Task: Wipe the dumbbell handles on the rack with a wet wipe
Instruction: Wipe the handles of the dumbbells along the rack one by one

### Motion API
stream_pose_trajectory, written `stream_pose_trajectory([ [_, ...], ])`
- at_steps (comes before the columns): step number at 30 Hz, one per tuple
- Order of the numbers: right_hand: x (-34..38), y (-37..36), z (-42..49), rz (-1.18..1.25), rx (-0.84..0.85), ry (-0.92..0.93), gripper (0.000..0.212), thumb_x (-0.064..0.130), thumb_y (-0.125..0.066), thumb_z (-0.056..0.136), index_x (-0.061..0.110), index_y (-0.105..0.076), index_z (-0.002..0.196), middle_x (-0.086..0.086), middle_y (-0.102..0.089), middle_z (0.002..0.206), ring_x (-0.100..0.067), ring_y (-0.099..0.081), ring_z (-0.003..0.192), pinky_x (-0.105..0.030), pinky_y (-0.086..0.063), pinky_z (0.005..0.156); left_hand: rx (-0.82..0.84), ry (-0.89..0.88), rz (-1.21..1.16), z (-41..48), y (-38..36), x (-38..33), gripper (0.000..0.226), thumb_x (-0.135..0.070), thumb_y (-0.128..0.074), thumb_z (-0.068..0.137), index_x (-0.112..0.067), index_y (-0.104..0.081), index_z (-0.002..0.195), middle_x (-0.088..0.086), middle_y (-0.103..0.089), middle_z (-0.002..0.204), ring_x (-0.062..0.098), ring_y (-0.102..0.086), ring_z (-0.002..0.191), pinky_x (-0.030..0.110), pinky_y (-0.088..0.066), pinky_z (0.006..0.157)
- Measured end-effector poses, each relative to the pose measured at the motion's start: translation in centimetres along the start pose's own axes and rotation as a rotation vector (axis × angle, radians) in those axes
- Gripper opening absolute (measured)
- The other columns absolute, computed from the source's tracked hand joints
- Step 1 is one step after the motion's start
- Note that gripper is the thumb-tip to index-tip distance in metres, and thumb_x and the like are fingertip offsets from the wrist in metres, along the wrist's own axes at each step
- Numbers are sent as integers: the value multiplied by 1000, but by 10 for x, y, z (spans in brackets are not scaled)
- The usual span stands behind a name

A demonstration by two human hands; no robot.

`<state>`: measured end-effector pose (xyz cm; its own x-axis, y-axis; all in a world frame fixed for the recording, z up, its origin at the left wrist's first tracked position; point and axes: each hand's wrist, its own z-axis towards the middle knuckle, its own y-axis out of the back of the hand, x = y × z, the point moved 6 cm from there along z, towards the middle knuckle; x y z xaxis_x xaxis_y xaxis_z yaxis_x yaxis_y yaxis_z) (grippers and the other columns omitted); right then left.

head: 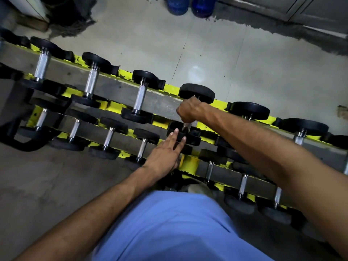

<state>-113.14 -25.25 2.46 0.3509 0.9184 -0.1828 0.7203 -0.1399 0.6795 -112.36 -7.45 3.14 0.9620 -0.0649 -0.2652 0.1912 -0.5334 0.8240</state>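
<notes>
A yellow rack carries rows of black dumbbells with chrome handles. My right hand is curled round the handle of a top-row dumbbell, hiding most of that handle. No wipe shows in the fist, so I cannot tell whether one lies under the fingers. My left hand lies with straight fingers on the near black head of the same dumbbell. Bare chrome handles of other dumbbells run off to the left.
More dumbbells fill the rack to the right and on the lower tiers. Two blue water jugs stand on the tiled floor beyond the rack. My blue shirt fills the bottom of the view.
</notes>
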Motion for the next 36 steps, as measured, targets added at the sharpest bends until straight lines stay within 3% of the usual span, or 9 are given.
stream_pose_trajectory([
  [4, 25, -19, 6, 195, 267, 46, 20, 19, -53, 94, 16, -66, 109, -2, -62, 108, -27, -60, 95, -38, -48, 79, -30, 12, -27, 2, 1, -5, 80, -24, -49, 103, -13, -4, 168, 27, 15, 170, 37, -2, 161, 48, -23, 128],
  [7, 26, -15, 7, 248, 249, 65, 22, 16, -52, 97, 13, -65, 115, -5, -59, 109, -28, -58, 98, -46, -50, 92, -39, 26, -33, 3, 2, -4, 76, -26, -46, 105, -12, -6, 168, 28, 13, 170, 38, -4, 161, 49, -23, 128],
  [11, 20, -22, -3, 299, -72, 111, 21, 20, -57, 92, 15, -70, 107, -8, -64, 97, -31, -60, 107, -54, -51, 88, -18, 39, -23, 1, -3, -4, 77, -26, -45, 106, -14, 0, 168, 26, 17, 170, 35, 0, 162, 47, -21, 129],
  [14, 16, -34, -19, 378, -393, 149, 14, 21, -57, 93, 18, -68, 101, -5, -56, 94, -27, -50, 108, -39, -44, 64, -33, 45, -36, 2, -4, -2, 78, -23, -47, 105, -14, 0, 168, 26, 19, 170, 35, 1, 162, 47, -23, 128],
  [19, 7, -90, -37, 977, -646, -175, 8, 11, -65, 83, 17, -60, 86, -7, -63, 90, -30, -60, 85, -37, -45, 65, -26, 45, -36, 3, -4, -3, 79, -20, -46, 104, -14, 0, 168, 25, 20, 170, 34, 0, 162, 47, -24, 128],
  [22, 1, -129, -35, 1502, -567, -488, 13, 0, -69, 78, 12, -64, 83, -2, -69, 82, -20, -62, 76, -30, -46, 68, -45, 65, -57, 2, 1, -6, 75, -22, -43, 105, -13, -2, 168, 25, 18, 171, 34, -2, 162, 46, -26, 128],
  [25, 0, -143, -15, 1719, -421, -598, 21, -6, -53, 79, 10, -65, 82, -1, -66, 76, -18, -58, 70, -25, -43, 58, -43, 84, -51, 1, 0, -6, 75, -24, -42, 106, -12, -1, 168, 25, 18, 171, 33, -2, 162, 43, -27, 127],
  [30, 5, -136, -1, 2221, -250, -428, 32, -14, -47, 89, -1, -69, 108, -14, -73, 93, -17, -67, 68, -21, -53, 52, -29, 85, -5, 4, -3, -3, 85, -23, -52, 103, -13, 2, 167, 24, 21, 170, 32, 0, 162, 44, -28, 125],
  [36, 3, -147, -27, 2375, -362, -446, 17, -10, -66, 87, 6, -68, 89, -11, -69, 79, -20, -64, 65, -28, -60, 65, -15, 73, 8, -1, -4, -6, 82, -25, -49, 104, -14, 2, 168, 24, 20, 171, 32, -1, 162, 44, -30, 126],
])
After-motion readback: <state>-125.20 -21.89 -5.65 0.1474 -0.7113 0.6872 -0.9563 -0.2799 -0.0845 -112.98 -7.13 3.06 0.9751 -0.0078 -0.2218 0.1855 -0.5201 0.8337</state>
